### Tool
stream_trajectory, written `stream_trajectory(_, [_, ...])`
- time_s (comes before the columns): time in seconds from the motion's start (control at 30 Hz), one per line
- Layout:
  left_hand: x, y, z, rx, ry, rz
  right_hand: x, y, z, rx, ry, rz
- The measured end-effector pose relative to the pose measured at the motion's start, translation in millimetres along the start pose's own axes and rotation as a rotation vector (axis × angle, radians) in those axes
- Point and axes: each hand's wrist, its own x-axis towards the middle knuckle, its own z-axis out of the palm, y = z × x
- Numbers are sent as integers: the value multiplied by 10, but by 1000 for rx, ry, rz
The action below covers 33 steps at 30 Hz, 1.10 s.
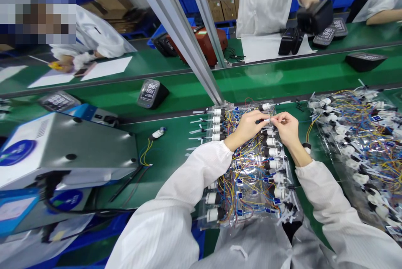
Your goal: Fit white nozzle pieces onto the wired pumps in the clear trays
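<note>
While the left hand (pixel 249 125) and right hand (pixel 286 127) meet above the far part of the central tray (pixel 255 193), each grip is pinched narrow on one small pale piece (pixel 266 120), its details too fine to tell. Loose wires (pixel 230 185) below could snag on the sleeves (pixel 194 172), tugging neighbouring parts askew; a slackened pinch could drop the piece into the tangle. Counted: two hands, one central tray, one right-hand tray (pixel 328 146), two white fittings (pixel 158 133) outside them on the green surface (pixel 169 151), three display units (pixel 152 94) on the strip (pixel 266 77) beyond; the wires defy counting.
</note>
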Motion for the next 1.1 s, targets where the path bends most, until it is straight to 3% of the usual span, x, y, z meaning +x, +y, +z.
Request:
stream_trajectory(0.23, [16, -20, -28, 85, -47, 62, 37, 36, -12, -42, -66, 27])
stream_trajectory(0.33, [56, 0, -64, 175, -72, 73, 59, -115, -84, -32, -100, -37])
stream_trajectory(0.4, [72, 16, -98, 253, -103, 77, 18, -301, -245, -92, -80, -104])
stream_trajectory(0.53, [64, 34, -192, 447, -218, 32, -294, -658, -806, -433, 49, -111])
stream_trajectory(0.63, [60, 22, -268, 505, -355, -31, -666, -710, -1157, -807, 32, -52])
stream_trajectory(0.73, [78, -5, -335, 519, -418, 6, -981, -554, -1266, -1115, -9, -25])
stream_trajectory(0.8, [91, -22, -379, 543, -436, 43, -1100, -425, -1244, -1204, -32, 14])
stream_trajectory(0.93, [77, -37, -459, 541, -471, 45, -1134, -427, -1181, -1104, -54, 18])
stream_trajectory(1.1, [6, -39, -443, 590, -440, -14, -930, -1079, -1065, -703, 170, -96])
